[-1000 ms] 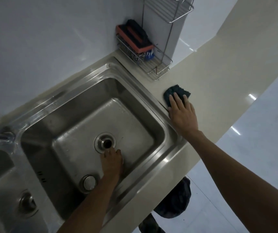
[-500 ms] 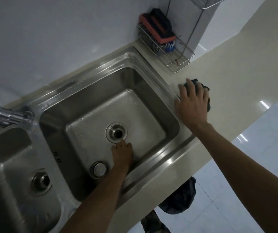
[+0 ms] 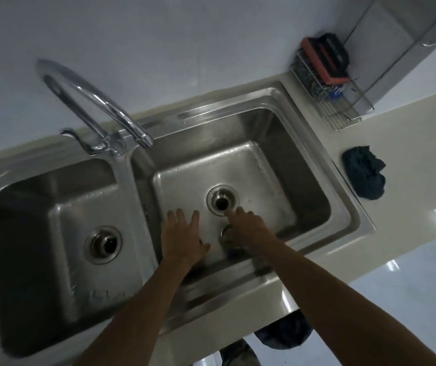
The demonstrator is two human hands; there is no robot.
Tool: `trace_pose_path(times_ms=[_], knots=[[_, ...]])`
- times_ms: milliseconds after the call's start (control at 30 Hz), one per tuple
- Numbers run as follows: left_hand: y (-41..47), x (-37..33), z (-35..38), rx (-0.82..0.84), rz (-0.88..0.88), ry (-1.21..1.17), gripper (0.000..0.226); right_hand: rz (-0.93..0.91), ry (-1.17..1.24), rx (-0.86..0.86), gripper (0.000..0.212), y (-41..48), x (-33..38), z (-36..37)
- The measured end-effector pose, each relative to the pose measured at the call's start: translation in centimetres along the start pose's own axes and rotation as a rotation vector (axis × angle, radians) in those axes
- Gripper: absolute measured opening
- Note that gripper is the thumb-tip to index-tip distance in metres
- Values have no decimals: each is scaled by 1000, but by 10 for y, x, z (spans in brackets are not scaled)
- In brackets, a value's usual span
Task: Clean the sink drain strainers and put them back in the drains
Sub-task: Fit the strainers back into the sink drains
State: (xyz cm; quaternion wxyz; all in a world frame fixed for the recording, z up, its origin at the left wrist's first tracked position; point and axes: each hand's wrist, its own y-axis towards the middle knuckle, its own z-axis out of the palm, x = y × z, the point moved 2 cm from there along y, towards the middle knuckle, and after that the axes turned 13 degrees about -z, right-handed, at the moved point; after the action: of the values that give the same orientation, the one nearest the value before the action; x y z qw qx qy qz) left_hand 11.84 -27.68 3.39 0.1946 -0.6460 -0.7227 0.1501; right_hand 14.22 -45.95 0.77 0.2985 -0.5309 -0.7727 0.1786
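**Inside the right basin: both hands at the drain**

Inside the right basin (image 3: 277,133), the right hand (image 3: 248,228) has left the dark cloth (image 3: 364,175), which lies on the counter (image 3: 409,143) at 3 o'clock. Its fingers curl over a strainer (image 3: 226,233) on the basin floor; grip cannot be told. The left hand (image 3: 182,236) rests flat, fingers spread, empty. Both drains (image 3: 221,200) are open. The wire rack (image 3: 327,101) at 1 o'clock holds a sponge (image 3: 325,62).
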Motion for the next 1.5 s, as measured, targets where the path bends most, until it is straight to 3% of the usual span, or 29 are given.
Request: trace_pose_path(times_ms=[333,500,667,1033,1300,1400,1500], knots=[[-11,17,22,63,-66,-158,98,86,5,47,66,26,6,35],[-6,11,27,43,-71,-167,98,108,29,-97,71,42,0,13],[3,3,31,58,-95,-180,99,11,37,-189,80,81,-11,-22],[3,17,30,-27,-91,-192,95,56,-90,-159,58,102,-20,-2],[-7,18,25,-67,-52,-161,93,72,-65,-135,63,97,-15,7],[-12,23,22,-87,-39,-175,92,4,-67,-191,55,91,7,4],[-19,30,10,-156,58,-262,84,-216,-19,-204,60,82,44,-2]])
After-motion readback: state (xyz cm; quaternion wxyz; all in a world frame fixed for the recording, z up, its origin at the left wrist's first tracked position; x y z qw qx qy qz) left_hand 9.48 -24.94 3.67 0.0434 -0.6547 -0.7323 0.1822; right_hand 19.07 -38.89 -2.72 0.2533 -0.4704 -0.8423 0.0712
